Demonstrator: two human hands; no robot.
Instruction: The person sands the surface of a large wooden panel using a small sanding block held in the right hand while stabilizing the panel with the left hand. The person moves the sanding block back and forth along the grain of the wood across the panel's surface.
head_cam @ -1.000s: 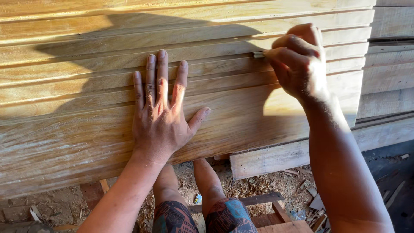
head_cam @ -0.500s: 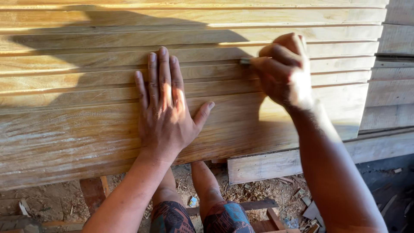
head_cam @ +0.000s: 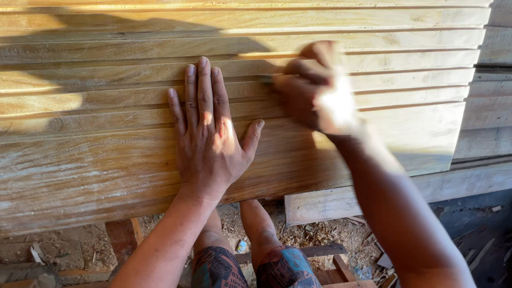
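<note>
Both hands [head_cam: 210,141] on grooved wooden panel [head_cam: 106,133]

No packages, labels, signs or screens in sight — only one small maybe: a scrap of wrapper [head_cam: 241,246], pale blue and white, lying on the sawdust-strewn ground low in the view, just beside the person's legs and beneath the edge of the wooden panel — too small and blurred to say what kind of thing it is.
</note>
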